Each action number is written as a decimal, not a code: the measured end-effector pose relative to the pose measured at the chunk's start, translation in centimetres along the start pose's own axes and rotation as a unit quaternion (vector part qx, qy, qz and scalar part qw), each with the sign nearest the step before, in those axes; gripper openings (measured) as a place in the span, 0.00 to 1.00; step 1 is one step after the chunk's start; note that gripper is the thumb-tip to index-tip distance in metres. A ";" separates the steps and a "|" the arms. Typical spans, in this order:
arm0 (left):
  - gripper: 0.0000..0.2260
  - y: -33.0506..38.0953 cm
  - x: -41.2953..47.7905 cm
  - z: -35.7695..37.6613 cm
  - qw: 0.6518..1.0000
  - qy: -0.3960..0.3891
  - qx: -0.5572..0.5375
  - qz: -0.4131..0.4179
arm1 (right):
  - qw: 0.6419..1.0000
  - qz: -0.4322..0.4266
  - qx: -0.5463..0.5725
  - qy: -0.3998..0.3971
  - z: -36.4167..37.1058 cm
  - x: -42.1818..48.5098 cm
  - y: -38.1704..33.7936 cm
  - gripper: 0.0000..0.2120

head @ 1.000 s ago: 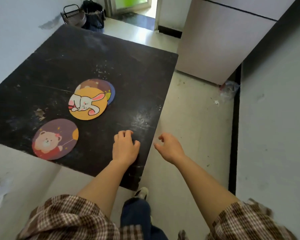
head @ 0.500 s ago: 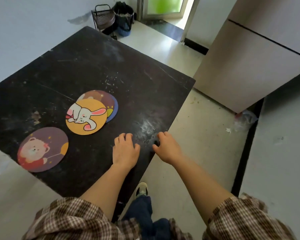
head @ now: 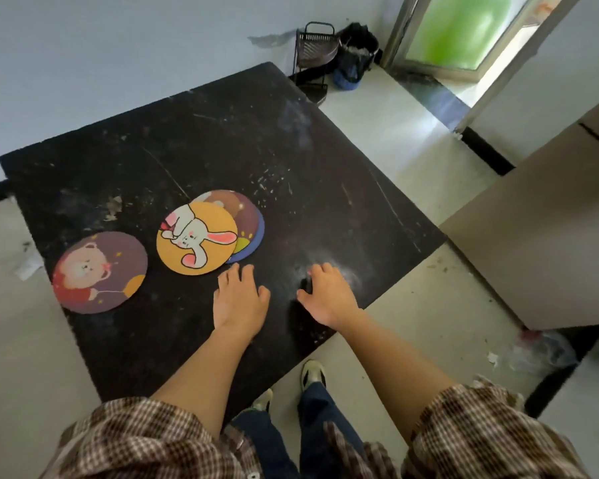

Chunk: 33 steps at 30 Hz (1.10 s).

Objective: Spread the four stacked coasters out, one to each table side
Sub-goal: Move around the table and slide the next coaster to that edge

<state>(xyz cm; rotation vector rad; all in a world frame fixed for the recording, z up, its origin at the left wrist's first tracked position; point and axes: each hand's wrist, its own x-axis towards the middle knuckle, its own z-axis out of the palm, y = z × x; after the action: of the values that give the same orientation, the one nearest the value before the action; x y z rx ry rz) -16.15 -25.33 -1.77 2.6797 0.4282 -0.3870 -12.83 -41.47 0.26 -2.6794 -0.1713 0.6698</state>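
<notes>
On the tabletop [head: 325,174]: my right hand [head: 327,295] moved in from beyond the edge.
Hands: both empty; left hand [head: 239,299] flat.
Coasters: bear coaster [head: 99,271] at 9 o'clock, placed; rabbit stack [head: 201,236] awaits spreading.

Purple bear coaster [head: 99,271] flat by the worktop's [head: 222,140] left edge, rabbit-topped stack [head: 197,237] mid-worktop, fanned.

No text, label, brand, number or sign can be read anywhere; the coasters [head: 197,242] carry only cartoon pictures.
</notes>
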 end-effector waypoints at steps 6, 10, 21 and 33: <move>0.22 -0.6 1.9 -0.6 0.998 0.035 0.022 -0.040 | 0.997 -0.058 -0.011 -0.044 -1.2 3.8 -0.7 0.19; 0.20 -2.1 3.6 -1.6 0.998 0.043 0.009 -0.055 | 0.995 -0.078 0.001 -0.064 -0.7 5.9 -2.4 0.23; 0.27 -7.5 12.7 -6.5 0.997 -0.015 0.073 0.035 | 0.952 0.043 0.281 -0.115 0.6 11.2 -8.5 0.19; 0.22 -6.5 17.1 -8.6 0.951 0.007 0.216 0.220 | 0.876 0.181 0.430 -0.125 1.0 12.7 -10.9 0.07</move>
<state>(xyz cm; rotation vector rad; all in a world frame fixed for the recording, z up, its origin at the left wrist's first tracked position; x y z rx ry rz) -1.03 -11.93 -1.97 3.0836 -0.2906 -0.3554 -2.39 -28.47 -1.86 -1.7586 0.4734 0.9268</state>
